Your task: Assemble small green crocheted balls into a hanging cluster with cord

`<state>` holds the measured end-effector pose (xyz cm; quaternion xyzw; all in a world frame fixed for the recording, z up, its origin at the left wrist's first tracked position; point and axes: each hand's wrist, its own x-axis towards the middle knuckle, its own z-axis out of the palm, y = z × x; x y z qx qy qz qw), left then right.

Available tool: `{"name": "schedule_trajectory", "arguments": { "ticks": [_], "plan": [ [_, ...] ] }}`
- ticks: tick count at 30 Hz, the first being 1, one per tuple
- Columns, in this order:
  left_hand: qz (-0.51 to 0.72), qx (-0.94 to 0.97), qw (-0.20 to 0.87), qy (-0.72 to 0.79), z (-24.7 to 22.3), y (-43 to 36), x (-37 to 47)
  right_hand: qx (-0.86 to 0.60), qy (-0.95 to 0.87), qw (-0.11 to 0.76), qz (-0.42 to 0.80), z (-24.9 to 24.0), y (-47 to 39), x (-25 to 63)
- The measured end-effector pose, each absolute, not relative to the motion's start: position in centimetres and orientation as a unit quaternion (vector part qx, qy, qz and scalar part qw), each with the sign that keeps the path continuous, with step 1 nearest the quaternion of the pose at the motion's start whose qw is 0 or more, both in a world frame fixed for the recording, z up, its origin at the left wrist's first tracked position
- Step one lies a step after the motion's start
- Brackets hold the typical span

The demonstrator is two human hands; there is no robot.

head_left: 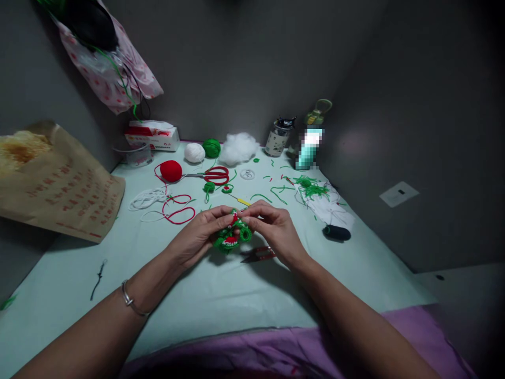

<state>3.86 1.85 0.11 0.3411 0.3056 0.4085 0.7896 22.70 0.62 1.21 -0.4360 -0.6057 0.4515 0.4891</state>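
Observation:
Between my hands, above the table, is a small crocheted piece [231, 241] in green, red and white yarn. My left hand [205, 230] pinches it from the left, thumb and fingers closed on its upper edge. From the right, my right hand [272, 223] closes thumb and fingertips at the same upper part; whether a fine needle or thread is in that pinch is too small to make out. Under my right hand lie thread snips [258, 255] with red handles. Just beyond the fingers is a crochet hook [243, 201] with a yellow handle.
Red-handled scissors [216, 175], a red yarn ball [171, 171], a white yarn ball [194, 152] and white stuffing [239, 149] lie farther back. A paper bag [79, 195] stands left. Green yarn scraps [311, 185] and a dark thread spool [336, 232] are right. Walls enclose the table.

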Motion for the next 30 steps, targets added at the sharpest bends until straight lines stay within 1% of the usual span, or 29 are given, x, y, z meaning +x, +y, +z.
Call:
{"name": "schedule_trajectory", "arguments": {
  "ticks": [4,16,18,21,23,27,30],
  "plan": [
    [0.417,0.329,0.791,0.304,0.14,1.82,3.86,-0.439,-0.629,0.494,0.41,1.38,0.45,22.5],
    [0.403,0.354,0.787,0.303,-0.47,1.85,3.99,-0.45,-0.697,0.468,0.305,1.06,-0.09,22.49],
    [0.403,0.352,0.789,0.303,-0.51,1.8,4.03,-0.458,-0.689,0.459,0.323,1.15,0.0,22.53],
    [0.402,0.351,0.79,0.301,-0.56,1.77,4.06,-0.457,-0.652,0.44,0.417,1.33,0.4,22.68],
    [0.401,0.353,0.789,0.304,-0.59,1.77,4.07,-0.45,-0.64,0.44,0.441,1.42,0.68,22.79],
    [0.404,0.355,0.785,0.308,-0.58,1.8,4.12,-0.464,-0.64,0.47,0.392,1.25,0.81,22.76],
    [0.405,0.355,0.784,0.31,-0.5,1.81,4.14,-0.466,-0.655,0.476,0.355,0.92,0.62,22.56]
  ]
}}
